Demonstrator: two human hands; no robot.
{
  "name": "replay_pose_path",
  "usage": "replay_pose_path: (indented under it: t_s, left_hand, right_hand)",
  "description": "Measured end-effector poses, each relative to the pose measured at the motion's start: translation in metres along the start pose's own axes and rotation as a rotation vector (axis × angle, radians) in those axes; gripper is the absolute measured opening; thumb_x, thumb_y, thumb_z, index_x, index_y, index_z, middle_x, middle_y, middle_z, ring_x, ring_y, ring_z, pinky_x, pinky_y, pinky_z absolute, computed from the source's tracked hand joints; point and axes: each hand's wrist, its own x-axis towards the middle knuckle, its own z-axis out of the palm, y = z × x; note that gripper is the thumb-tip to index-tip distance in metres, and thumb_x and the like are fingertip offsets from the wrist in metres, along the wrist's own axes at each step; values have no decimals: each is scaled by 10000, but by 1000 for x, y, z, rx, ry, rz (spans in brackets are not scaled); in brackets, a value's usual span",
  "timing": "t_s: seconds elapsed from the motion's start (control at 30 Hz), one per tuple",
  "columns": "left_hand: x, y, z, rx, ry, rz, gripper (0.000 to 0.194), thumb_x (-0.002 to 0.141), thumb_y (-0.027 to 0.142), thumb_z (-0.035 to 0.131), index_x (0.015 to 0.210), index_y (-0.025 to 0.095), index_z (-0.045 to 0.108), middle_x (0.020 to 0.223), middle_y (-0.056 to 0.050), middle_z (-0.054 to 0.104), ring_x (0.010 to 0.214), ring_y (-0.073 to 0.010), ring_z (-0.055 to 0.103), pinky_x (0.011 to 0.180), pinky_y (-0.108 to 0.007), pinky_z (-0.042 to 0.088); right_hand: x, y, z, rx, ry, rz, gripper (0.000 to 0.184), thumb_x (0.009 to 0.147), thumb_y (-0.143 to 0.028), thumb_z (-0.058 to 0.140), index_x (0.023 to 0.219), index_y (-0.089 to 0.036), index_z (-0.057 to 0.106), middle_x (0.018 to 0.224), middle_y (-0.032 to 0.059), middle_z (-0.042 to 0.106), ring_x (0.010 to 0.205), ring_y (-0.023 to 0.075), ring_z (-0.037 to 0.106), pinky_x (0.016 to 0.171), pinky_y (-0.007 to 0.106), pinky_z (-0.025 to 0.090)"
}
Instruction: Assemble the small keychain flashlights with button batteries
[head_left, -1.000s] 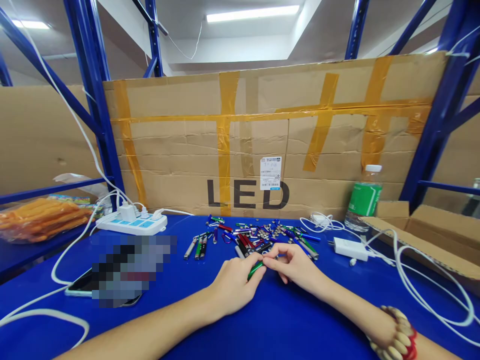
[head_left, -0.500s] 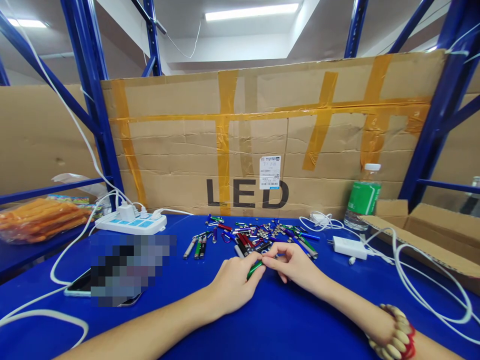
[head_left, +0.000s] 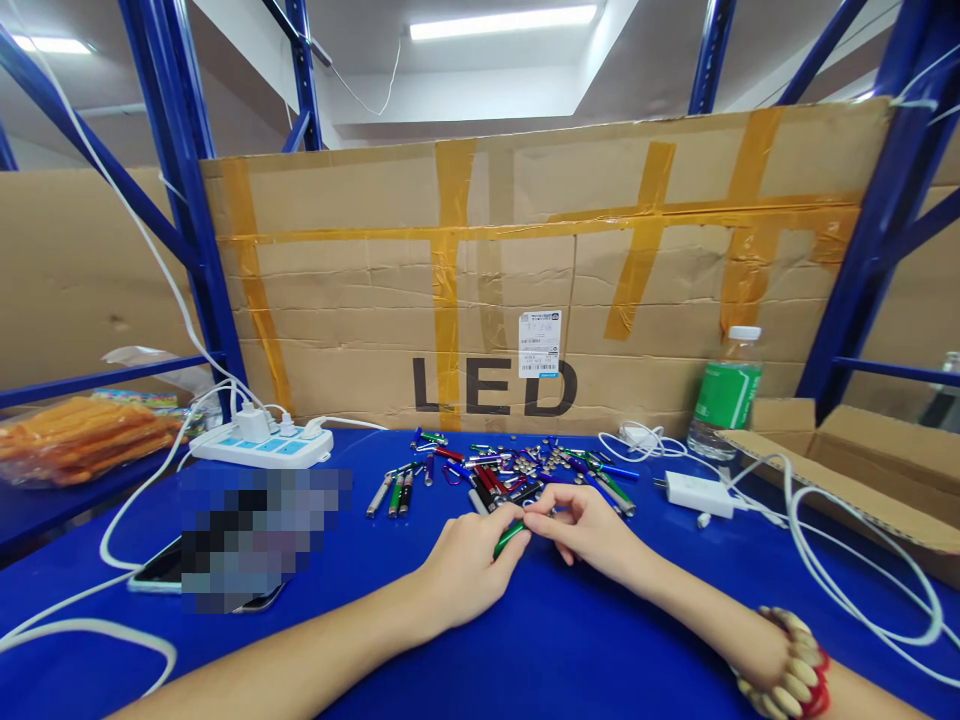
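Observation:
A small green metal tube, like the body of a keychain flashlight, lies in the grip of my left hand. Thumb and fingers close around it, and its upper end is covered by fingertips. My right hand pinches at that end, thumb and forefinger pressed together; whatever is between them is hidden. Just beyond both hands spreads a pile of coloured metal tubes, clips and small round silver pieces. Several assembled-looking tubes with clips lie side by side left of the pile.
At left are a white power strip, a phone partly blurred out, and loose cables. On the right stand a bottle with a green label, a white charger and an open cardboard box. A cardboard sheet closes off the back.

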Motion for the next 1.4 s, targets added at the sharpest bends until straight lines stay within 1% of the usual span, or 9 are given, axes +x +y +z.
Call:
replay_pose_path:
  t_s: [0.23, 0.4, 0.57, 0.93, 1.13, 1.27, 1.4]
  left_hand:
    - [0, 0, 0, 1, -1, 0, 233, 892, 324, 335, 968, 241, 540, 779, -2, 677, 674, -184, 635, 582, -237, 395]
    - [1, 0, 0, 5, -9, 0, 238, 891, 325, 337, 983, 239, 539, 795, -9, 679, 697, -189, 639, 600, -239, 407]
    - [1, -1, 0, 3, -9, 3, 233, 891, 327, 338, 988, 244, 533, 805, -8, 681, 704, -197, 640, 606, -247, 409]
    - [0, 0, 0, 4, -13, -11, 238, 892, 324, 334, 985, 236, 534, 792, -13, 676, 692, -188, 634, 595, -237, 405]
    - [0, 0, -1, -28, -36, -30, 258, 908, 309, 301, 952, 225, 541, 652, 9, 627, 559, -151, 583, 561, -218, 398]
    - [0, 0, -1, -34, -26, -24, 257, 907, 319, 306, 952, 229, 543, 627, 16, 611, 545, -146, 570, 560, -216, 397]
    - [0, 1, -2, -32, -24, -21, 260, 905, 323, 311, 975, 234, 545, 639, 12, 621, 555, -149, 576, 563, -219, 399]
  right_hand:
    - [0, 1, -1, -1, 3, -8, 312, 690, -453, 642, 695, -150, 566, 507, -51, 523, 345, 34, 400, 350, 170, 250]
    - [0, 1, -1, -6, 5, 3, 323, 676, -465, 648, 697, -151, 573, 492, -55, 519, 343, 40, 409, 356, 173, 256]
    - [-1, 0, 0, -5, 2, -5, 309, 692, -449, 642, 695, -149, 568, 484, -58, 506, 343, 36, 401, 354, 169, 250]
    - [-1, -1, 0, 8, 3, 2, 319, 679, -466, 645, 684, -156, 571, 479, -55, 513, 343, 43, 404, 353, 177, 255]
    - [1, -2, -1, 42, 11, 5, 332, 669, -480, 642, 649, -153, 589, 475, -51, 515, 340, 41, 398, 348, 185, 246]
    - [1, -3, 0, 53, 9, 7, 318, 673, -464, 646, 645, -154, 583, 432, -67, 475, 333, 40, 392, 344, 181, 233]
    - [0, -4, 0, 42, 8, 7, 321, 674, -466, 642, 637, -155, 571, 433, -66, 475, 334, 39, 391, 346, 181, 233]
